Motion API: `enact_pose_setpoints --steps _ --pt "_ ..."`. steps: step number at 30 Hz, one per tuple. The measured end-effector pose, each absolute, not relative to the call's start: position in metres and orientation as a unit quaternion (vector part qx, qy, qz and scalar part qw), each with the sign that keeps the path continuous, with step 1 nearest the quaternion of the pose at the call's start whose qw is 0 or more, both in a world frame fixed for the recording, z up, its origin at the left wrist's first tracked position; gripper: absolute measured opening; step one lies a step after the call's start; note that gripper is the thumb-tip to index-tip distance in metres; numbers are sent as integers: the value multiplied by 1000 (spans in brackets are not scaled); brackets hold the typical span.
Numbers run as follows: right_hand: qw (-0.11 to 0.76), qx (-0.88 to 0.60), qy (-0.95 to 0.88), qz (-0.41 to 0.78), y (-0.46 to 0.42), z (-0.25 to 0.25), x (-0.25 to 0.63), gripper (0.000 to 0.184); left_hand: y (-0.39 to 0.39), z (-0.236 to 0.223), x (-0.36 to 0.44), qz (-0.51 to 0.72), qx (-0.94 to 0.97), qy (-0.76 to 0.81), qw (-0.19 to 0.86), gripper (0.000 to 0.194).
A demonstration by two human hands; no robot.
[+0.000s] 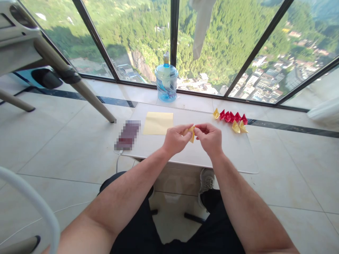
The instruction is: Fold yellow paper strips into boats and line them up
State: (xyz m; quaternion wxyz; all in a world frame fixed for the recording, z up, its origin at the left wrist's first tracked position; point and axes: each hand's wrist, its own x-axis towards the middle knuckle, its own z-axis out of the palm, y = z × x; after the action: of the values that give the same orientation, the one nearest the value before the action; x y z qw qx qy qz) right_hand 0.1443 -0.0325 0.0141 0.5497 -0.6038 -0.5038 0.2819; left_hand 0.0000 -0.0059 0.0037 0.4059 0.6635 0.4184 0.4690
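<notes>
Between my two hands, just above the low white table [190,154], is a small piece of folded yellow paper [192,135]. My left hand [177,139] pinches it from the left, thumb in front. The fingers of my right hand [211,137] close on its upper right edge. Yellow paper sheets [158,123] lie flat to the left of my hands. At the table's right end stand several red folded paper boats [232,117] in a row, with a yellow one [216,113] at the row's left end and two yellow paper boats [239,127] in front.
A blurred-out phone-like object [128,135] with a white cable [117,163] lies on the table's left side. A blue water jug [166,83] stands behind the table by the window. A chair leg [92,99] slants down at the left.
</notes>
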Motion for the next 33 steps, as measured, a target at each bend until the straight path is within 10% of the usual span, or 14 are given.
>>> enact_pose_setpoints --steps 9,33 --pt "515 -551 -511 413 -29 15 157 29 1 6 -5 432 560 367 604 56" --pt "538 -542 -519 385 -32 16 153 17 -4 6 -3 381 689 308 535 49"
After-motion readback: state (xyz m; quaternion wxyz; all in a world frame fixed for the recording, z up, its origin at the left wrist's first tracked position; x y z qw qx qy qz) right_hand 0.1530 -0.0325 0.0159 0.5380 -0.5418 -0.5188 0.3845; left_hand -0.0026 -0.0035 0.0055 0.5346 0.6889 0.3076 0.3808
